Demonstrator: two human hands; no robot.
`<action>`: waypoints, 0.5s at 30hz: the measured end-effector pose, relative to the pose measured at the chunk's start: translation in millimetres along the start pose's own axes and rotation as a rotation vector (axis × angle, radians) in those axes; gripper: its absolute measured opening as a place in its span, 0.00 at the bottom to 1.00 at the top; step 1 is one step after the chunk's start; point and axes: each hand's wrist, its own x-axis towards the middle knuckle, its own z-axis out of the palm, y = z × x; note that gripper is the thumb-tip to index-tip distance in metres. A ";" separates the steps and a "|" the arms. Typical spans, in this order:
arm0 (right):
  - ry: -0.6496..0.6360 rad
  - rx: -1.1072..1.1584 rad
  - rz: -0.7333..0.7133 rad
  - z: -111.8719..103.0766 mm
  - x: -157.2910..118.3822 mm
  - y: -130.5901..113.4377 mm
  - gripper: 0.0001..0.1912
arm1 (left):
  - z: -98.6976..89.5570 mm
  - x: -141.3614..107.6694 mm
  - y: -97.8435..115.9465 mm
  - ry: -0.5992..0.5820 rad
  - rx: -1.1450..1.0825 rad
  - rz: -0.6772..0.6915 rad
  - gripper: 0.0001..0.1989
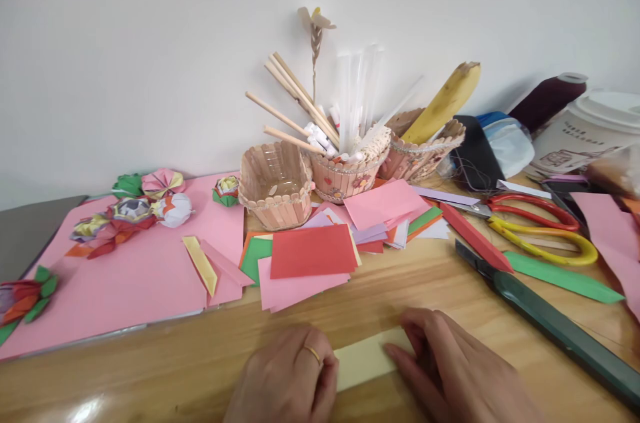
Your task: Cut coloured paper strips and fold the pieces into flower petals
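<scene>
A plain off-white wall (pixel 150 43) rises behind a glossy worktop (pixel 400 289) of honey-coloured wood with visible grain. Bright glare (pixel 85 408) shines off its near left part; soft shadows fall on the wall.

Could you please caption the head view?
Left hand and right hand hold a yellow paper strip on a wooden table.

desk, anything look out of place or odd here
The banana does: it leans up out of the rightmost basket, odd because it is food among craft things like the wooden sticks and red paper. I see no spill.
</scene>
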 end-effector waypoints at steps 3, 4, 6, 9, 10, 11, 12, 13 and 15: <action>0.043 -0.009 -0.036 -0.1 2.1 -1.0 0.09 | -1.3 -1.6 1.3 -0.055 0.069 -0.007 0.10; 0.066 -0.013 -0.054 -0.4 2.9 -1.7 0.10 | -0.9 -2.5 1.7 -0.074 0.108 -0.017 0.09; 0.108 -0.020 -0.087 -1.1 4.3 -3.4 0.11 | 1.3 -4.1 2.0 -0.084 0.182 -0.030 0.08; 0.123 -0.025 -0.114 -1.3 4.5 -4.4 0.11 | 5.6 -3.3 2.0 -0.027 0.229 0.038 0.09; 0.119 -0.027 -0.116 -0.8 4.1 -4.1 0.10 | 6.5 -2.2 2.1 -0.011 0.233 0.101 0.11; 0.113 -0.029 -0.115 -0.1 3.6 -3.5 0.10 | 6.7 -0.8 2.1 0.000 0.236 0.183 0.12; 0.107 -0.032 -0.112 0.7 3.0 -2.6 0.09 | 6.4 0.7 2.2 -0.001 0.245 0.267 0.13; 0.096 -0.034 -0.106 1.4 2.5 -1.6 0.09 | 5.5 2.0 2.3 -0.008 0.272 0.330 0.15; 0.061 -0.032 -0.087 1.7 1.4 0.7 0.07 | 2.7 3.7 2.2 -0.016 0.321 0.382 0.16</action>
